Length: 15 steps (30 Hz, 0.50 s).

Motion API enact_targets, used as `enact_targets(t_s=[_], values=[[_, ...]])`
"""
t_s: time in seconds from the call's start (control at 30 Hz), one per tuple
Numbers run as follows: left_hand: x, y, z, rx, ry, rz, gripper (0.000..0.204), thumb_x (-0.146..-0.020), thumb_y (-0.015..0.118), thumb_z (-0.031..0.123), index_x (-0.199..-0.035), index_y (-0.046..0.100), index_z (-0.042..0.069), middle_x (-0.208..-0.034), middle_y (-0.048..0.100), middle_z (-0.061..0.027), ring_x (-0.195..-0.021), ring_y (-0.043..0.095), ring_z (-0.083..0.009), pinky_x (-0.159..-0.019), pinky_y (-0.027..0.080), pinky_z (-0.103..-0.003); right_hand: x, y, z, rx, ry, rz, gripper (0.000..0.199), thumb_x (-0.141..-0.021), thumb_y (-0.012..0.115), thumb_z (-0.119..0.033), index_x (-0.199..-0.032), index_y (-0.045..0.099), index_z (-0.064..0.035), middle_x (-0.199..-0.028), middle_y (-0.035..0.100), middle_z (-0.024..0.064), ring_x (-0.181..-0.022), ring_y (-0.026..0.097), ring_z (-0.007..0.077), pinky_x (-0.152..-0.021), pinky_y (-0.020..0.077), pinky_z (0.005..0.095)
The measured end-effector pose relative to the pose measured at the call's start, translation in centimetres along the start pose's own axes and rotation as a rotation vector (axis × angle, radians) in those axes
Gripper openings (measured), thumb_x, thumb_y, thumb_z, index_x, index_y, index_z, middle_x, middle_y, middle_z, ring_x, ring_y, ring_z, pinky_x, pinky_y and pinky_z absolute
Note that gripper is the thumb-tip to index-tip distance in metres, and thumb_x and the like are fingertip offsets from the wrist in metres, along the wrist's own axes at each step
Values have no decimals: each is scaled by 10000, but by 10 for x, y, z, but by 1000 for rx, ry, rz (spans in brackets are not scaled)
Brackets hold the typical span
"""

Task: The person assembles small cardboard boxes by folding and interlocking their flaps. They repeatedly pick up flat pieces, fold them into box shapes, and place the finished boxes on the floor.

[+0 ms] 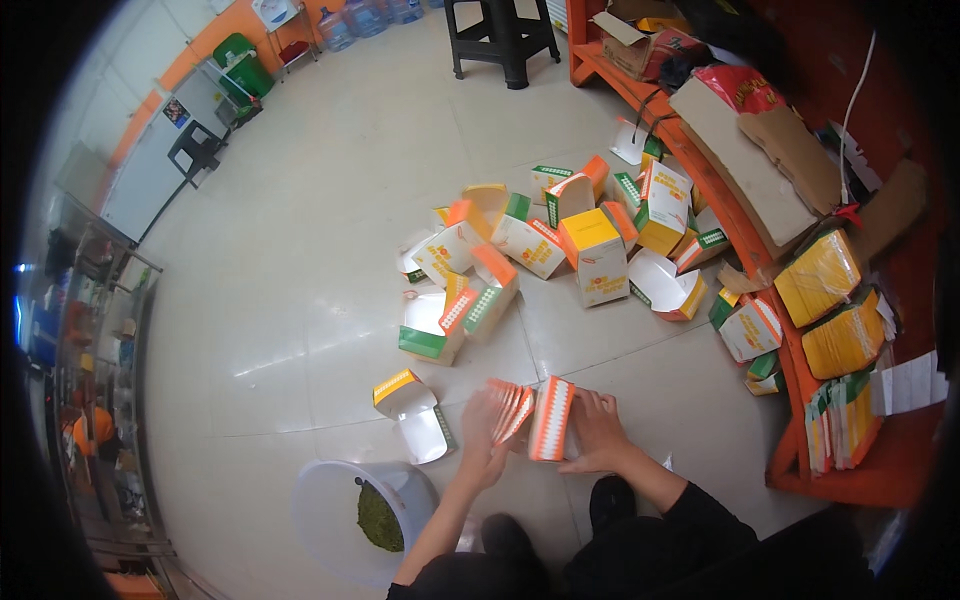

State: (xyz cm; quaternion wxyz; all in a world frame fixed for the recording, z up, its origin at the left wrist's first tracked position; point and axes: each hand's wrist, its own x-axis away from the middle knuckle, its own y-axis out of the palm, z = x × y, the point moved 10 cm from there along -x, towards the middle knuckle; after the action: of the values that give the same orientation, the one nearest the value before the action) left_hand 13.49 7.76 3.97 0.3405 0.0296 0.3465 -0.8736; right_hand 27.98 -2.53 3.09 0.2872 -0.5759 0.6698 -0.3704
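My left hand point(484, 432) and my right hand point(600, 432) are both on a white and orange paper carton point(538, 414) just above the tiled floor in front of me. The left hand grips its fanned flaps on the left side. The right hand presses on its right side. An open folded carton point(412, 410) lies on the floor just left of my left hand. A pile of folded cartons point(560, 245) in white, orange, yellow and green spreads over the floor beyond my hands.
A clear plastic tub point(340, 505) holding green material sits at my lower left. An orange bench point(790, 330) at the right carries stacks of flat yellow cartons point(835, 305), cardboard and bags. A black stool point(500, 35) stands at the far top.
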Motion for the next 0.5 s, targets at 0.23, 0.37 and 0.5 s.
enact_targets(t_s=[0.23, 0.37, 0.5], values=[[2, 2, -7, 60, -93, 1, 643, -835, 584, 114, -1416, 318, 45, -1503, 276, -222, -1407, 262, -409, -1164, 203, -482, -27, 20, -24, -18, -78, 98, 1132, -471, 842, -534, -1387, 387, -48, -1340, 412, 137, -1286, 359, 312, -1026, 264, 470], [1, 0, -10, 97, -112, -1, 639, -850, 579, 136, -1423, 310, 45, -1509, 262, -228, -1406, 262, -406, -1163, 203, -480, -31, 29, -19, -112, -36, 46, 1170, -451, 840, -554, -1396, 376, -42, -1349, 405, 157, -1293, 345, 334, -1030, 260, 469], [0, -2, -5, 74, -56, 12, 664, -849, 598, 158, -1433, 304, 45, -1512, 257, -229, -1405, 262, -407, -1163, 199, -479, -36, 34, -14, -12, -5, -28, 1135, -444, 861, -548, -1362, 435, -34, -1367, 412, 177, -1285, 327, 334, -1041, 244, 470]])
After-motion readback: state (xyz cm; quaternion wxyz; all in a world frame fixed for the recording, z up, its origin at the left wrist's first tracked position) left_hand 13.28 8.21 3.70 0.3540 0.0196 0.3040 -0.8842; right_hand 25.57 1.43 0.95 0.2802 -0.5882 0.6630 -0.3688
